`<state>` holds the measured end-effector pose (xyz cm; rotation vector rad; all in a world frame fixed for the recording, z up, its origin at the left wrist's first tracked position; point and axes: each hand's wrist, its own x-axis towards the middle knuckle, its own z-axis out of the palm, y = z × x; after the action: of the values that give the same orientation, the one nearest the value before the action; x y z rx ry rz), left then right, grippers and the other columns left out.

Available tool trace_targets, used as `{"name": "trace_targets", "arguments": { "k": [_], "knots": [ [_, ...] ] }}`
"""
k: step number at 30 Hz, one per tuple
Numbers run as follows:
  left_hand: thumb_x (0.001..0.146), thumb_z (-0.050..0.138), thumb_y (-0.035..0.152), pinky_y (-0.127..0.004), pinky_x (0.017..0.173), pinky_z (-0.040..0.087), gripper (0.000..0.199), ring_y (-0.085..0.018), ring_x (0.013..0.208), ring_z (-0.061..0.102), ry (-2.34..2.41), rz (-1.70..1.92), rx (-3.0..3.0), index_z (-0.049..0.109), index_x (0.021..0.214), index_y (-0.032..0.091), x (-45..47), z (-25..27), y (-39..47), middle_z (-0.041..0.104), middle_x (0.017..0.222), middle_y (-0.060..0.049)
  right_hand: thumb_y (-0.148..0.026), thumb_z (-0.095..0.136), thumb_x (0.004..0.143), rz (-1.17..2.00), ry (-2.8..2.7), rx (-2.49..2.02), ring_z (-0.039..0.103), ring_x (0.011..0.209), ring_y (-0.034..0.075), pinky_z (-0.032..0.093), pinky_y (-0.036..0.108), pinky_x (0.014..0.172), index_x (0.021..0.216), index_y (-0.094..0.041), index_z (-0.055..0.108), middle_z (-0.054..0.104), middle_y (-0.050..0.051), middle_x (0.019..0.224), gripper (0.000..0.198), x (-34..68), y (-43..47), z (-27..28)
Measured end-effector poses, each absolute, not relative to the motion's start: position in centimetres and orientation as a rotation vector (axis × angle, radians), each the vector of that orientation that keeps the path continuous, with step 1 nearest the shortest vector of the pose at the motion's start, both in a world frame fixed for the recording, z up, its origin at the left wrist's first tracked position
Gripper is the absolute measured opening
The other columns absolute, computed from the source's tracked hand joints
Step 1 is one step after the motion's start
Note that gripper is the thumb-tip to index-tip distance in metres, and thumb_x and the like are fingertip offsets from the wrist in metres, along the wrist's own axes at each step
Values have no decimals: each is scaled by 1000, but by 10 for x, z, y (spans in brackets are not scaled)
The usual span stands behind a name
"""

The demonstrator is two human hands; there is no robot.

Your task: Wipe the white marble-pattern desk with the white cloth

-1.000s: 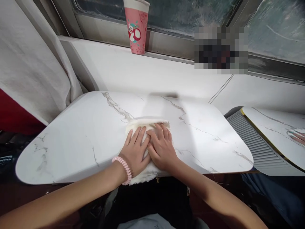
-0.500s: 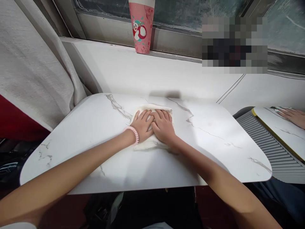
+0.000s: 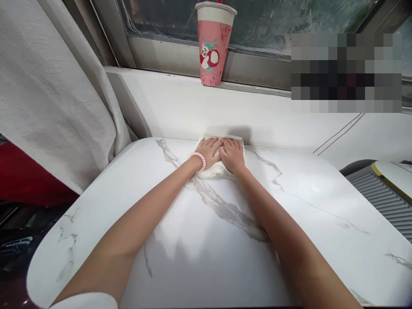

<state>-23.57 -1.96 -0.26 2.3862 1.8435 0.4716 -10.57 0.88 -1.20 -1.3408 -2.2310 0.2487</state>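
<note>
1. Cream cloth [image 3: 217,171] right up at the far edge of the marbled bench [image 3: 193,253], by the white wall [image 3: 174,103]!
2. Left hand [image 3: 208,152], pink coil band [image 3: 203,159] at the wrist, presses on top, fingers spread flat, unclenched.
3. Right hand [image 3: 233,155] bears down just beside it, fingers outstretched too.
4. Above, a pink cup [image 3: 214,49] stands upright by the window.

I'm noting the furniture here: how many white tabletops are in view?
2: a large tabletop beneath the cloth, and a second tabletop at the right edge, cut off by the picture. More may lie out of view.
</note>
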Motion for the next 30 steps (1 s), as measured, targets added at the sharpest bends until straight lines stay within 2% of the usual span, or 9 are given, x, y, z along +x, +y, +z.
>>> {"name": "trace_targets", "arguments": {
  "k": [6,15,24,30],
  "knots": [
    [92,42,37,-47,115,22,51,-26,135,38,1813,509,2476,44,138,15,-268,-9,-7,46,145,-12,-22,37,89,178,-2252,-1366,43,122,27,23,45,110,123,-16,56,59,9,128,40,-133,17,-12],
    [91,39,39,-51,114,22,50,-29,135,37,1919,467,2475,45,134,14,-284,-14,-37,44,145,-16,-22,37,92,208,-2299,-1218,42,123,23,22,41,112,123,-17,55,56,8,132,36,-140,-11,-10],
    [90,33,44,-55,114,24,55,-31,136,38,1946,478,2495,47,133,13,-271,-16,-121,46,144,-18,-24,41,92,213,-2319,-1125,41,125,24,21,45,115,125,-17,53,54,9,134,36,-120,-91,-9],
    [90,34,38,-52,114,25,53,-30,137,38,1883,526,2672,44,137,18,-256,-26,-205,48,143,-15,-31,40,93,231,-2345,-1088,39,128,27,19,50,117,131,-13,50,51,13,137,43,-92,-173,-8]
  ]
}}
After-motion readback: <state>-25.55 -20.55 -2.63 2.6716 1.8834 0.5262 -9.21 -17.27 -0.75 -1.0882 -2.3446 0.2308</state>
